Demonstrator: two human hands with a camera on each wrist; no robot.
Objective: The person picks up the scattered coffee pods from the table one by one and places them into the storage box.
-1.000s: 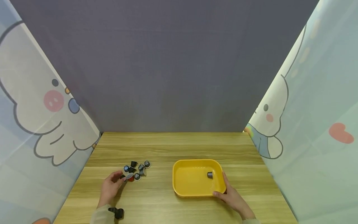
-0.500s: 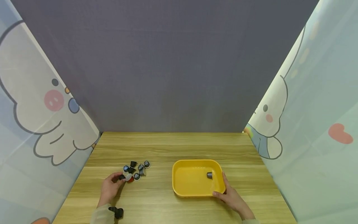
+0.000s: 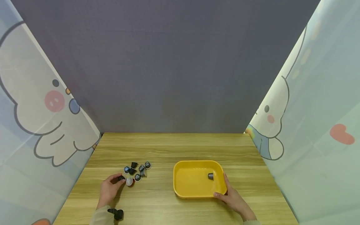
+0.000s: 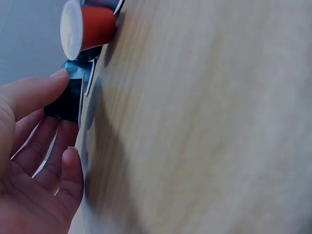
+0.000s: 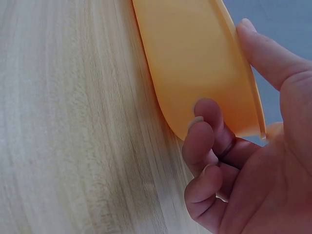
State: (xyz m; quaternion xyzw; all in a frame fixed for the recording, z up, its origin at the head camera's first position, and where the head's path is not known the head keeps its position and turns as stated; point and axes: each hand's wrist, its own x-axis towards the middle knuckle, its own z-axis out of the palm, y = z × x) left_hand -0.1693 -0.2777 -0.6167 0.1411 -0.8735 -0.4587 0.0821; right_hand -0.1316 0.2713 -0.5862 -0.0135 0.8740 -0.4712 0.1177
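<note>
My left hand [image 3: 109, 189] is at the left of the table, at the near side of a cluster of coffee capsules. Its thumb and fingers pinch a black coffee capsule [image 4: 65, 101], which stands lid down at the tabletop in the left wrist view. Just beyond lies a red capsule [image 4: 99, 25] on its side, its pale lid showing. A blue capsule [image 4: 77, 69] sits right behind the black one. On the right, my right hand [image 3: 234, 199] grips the near right corner of a yellow tray [image 3: 191, 186], thumb at the rim, fingers curled against the outer wall [image 5: 195, 58].
One dark grey capsule [image 3: 211, 176] lies inside the tray at its right side. Several dark and grey capsules, among them a black one [image 3: 134, 164], lie beyond the left hand. A grey panel [image 3: 171, 78] rises behind the wooden table [image 3: 157, 206], with printed curtains either side.
The red capsule has rolled a little, its pale lid turning to face the near side. My left hand has drawn the black capsule slightly left, away from it. The right hand and tray stay put.
</note>
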